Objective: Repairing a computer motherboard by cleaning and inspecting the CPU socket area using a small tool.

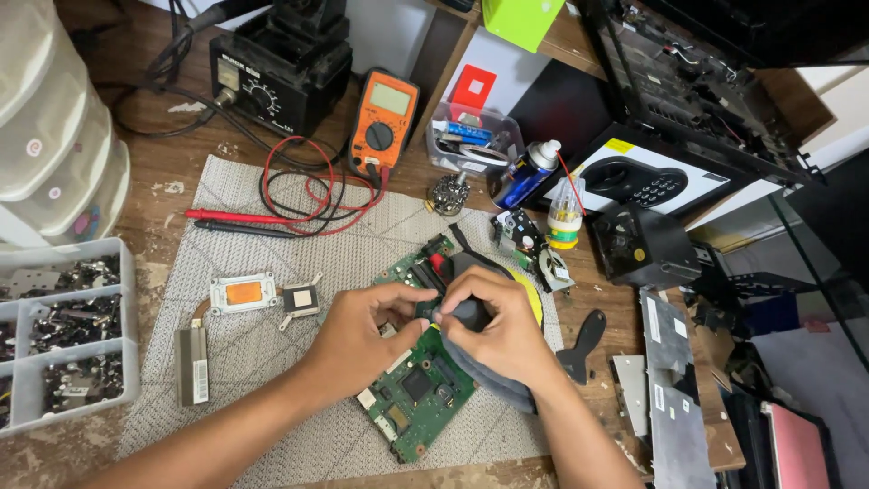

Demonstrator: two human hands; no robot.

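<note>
Item: green circuit board (418, 389), lying flat on a grey woven mat (272, 226) at six o'clock, so it is staying steady and cushioned.

Left hand (362, 335) is pinching a small dark part (425, 310) at the board's upper edge, bracing it.

Right hand (502, 330), touching the left, is pressing a grey cloth (493, 380) against that part.

Nine o'clock: copper-faced heatsink (243, 293) and clear screw tray (63, 330), waiting within reach.

Twelve o'clock: orange multimeter (384, 122), red and black leads (272, 217) trailing onto the mat.

One o'clock: blue spray can (525, 177).
</note>
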